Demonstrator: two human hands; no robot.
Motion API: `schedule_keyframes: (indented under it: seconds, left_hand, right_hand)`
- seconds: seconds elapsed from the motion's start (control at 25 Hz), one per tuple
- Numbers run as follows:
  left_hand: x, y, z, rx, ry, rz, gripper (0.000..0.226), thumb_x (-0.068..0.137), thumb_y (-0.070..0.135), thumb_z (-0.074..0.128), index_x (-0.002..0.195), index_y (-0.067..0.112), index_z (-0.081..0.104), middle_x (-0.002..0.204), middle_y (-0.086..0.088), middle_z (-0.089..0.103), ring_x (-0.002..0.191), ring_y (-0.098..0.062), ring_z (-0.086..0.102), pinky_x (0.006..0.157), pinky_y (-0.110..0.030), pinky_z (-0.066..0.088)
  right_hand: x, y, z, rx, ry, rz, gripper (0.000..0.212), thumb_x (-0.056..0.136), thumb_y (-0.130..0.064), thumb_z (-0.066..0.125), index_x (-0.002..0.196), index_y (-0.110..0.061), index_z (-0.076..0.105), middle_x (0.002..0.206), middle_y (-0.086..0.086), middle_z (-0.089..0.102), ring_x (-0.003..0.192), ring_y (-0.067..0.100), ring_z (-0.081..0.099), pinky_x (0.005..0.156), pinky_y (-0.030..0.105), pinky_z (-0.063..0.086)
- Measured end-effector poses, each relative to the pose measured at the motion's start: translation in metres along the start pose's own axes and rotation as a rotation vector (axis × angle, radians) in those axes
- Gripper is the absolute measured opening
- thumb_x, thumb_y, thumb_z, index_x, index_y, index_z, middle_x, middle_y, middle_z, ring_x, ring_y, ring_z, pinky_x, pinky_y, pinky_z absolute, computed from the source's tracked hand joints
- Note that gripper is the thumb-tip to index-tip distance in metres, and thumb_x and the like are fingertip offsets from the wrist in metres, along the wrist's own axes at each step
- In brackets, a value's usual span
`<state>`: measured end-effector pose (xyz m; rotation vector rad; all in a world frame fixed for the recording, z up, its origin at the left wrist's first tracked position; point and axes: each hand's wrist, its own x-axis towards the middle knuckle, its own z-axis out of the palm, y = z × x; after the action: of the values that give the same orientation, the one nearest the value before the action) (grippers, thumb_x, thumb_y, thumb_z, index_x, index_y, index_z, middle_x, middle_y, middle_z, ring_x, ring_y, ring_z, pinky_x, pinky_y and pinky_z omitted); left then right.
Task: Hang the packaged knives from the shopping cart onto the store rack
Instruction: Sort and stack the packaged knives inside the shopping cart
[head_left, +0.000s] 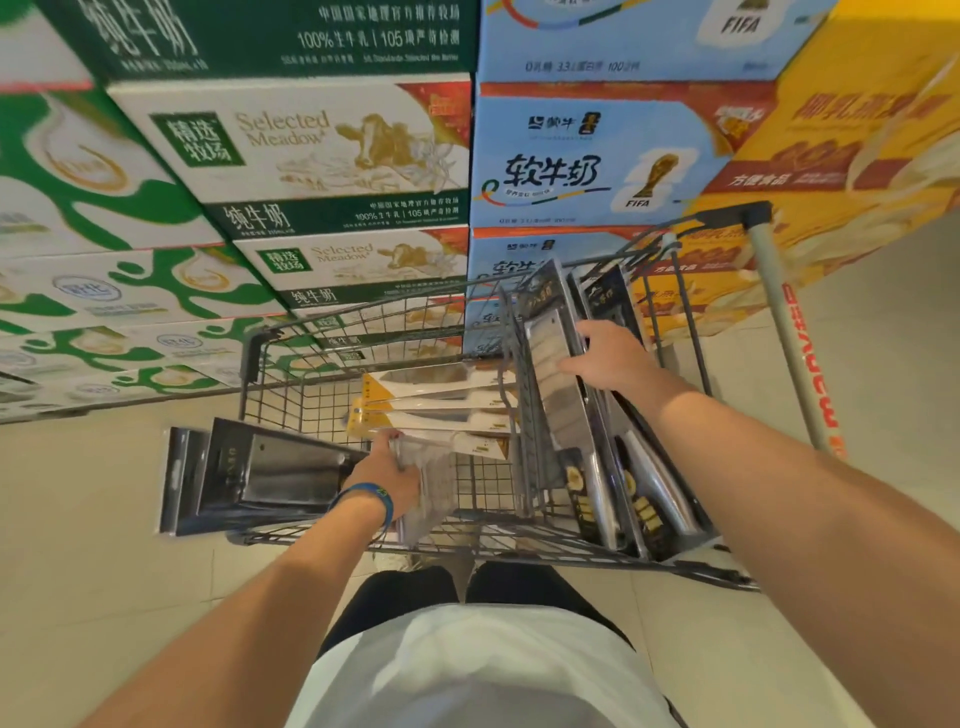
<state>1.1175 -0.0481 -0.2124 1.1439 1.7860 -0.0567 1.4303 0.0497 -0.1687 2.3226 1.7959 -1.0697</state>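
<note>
Step in hand: gathering packs out of the shopping cart; the store rack was nowhere in view.
Left hand: the left hand was clenched on one end of the flat black packs, which jutted out over the cart's left side. A clear pack lay against the same hand (whether it was held too, I could not tell).
Right hand: the right hand had thumb and fingers curled over the edge of the upright black packs, which stood at the cart's handle end.
In the basket: yellow-and-white packs lay flat on the wire floor.
How to do it well: probably lift the upright pack straight up so it clears the wire divider, and keep the hang-holes facing one way, ready for the hooks.
Surroundings: milk cartons were stacked beyond the cart.
</note>
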Motion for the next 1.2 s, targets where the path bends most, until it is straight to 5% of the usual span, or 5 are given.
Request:
schedule_keyframes:
  seconds: [0.28,0.6,0.84,1.04,1.2]
  left_hand:
    - [0.007,-0.002,0.000,0.026,0.056,-0.003,0.055,0.092,0.015,0.051,0.140,0.029,0.029,0.080,-0.001,0.061,0.069,-0.020,0.061,0.055,-0.029,0.045]
    - [0.005,-0.002,0.007,0.017,0.039,-0.004,0.054,0.093,0.016,0.050,0.139,0.034,0.027,0.086,-0.003,0.065,0.071,-0.020,0.062,0.059,-0.031,0.049]
    - [0.002,-0.001,0.015,0.032,0.041,-0.010,0.053,0.093,0.017,0.050,0.139,0.032,0.028,0.080,-0.001,0.063,0.069,-0.020,0.062,0.056,-0.031,0.046]
    - [0.000,-0.003,0.019,0.042,0.076,-0.009,0.051,0.095,0.020,0.051,0.140,0.031,0.029,0.082,-0.002,0.064,0.069,-0.020,0.064,0.057,-0.031,0.050]
    - [-0.002,0.000,0.019,0.045,0.083,-0.001,0.051,0.097,0.019,0.050,0.142,0.029,0.029,0.086,-0.003,0.063,0.070,-0.018,0.060,0.063,-0.034,0.050]
  right_hand:
    - [-0.024,0.005,0.012,-0.072,0.183,-0.051,0.052,0.094,-0.042,0.065,0.136,-0.014,0.052,0.104,0.005,0.072,0.078,0.020,0.067,0.058,0.031,0.044]
    - [-0.007,0.004,0.010,0.127,0.047,0.008,0.079,0.092,-0.039,0.070,0.158,-0.015,0.034,0.159,0.008,0.044,0.138,0.029,0.050,0.106,0.035,0.042]
    - [0.018,0.011,-0.006,-0.056,-0.172,0.002,0.096,0.081,-0.058,0.073,0.156,-0.010,0.037,0.161,0.010,0.039,0.144,0.031,0.043,0.109,0.042,0.039]
    - [0.010,0.010,-0.007,-0.043,-0.047,-0.044,0.052,0.078,-0.047,0.075,0.100,-0.001,0.066,0.098,0.019,0.069,0.084,0.029,0.064,0.068,0.037,0.047]
    - [-0.025,0.008,-0.018,0.096,0.059,-0.076,0.040,0.082,-0.042,0.079,0.063,-0.016,0.054,0.054,-0.005,0.052,0.051,0.014,0.052,0.048,0.035,0.034]
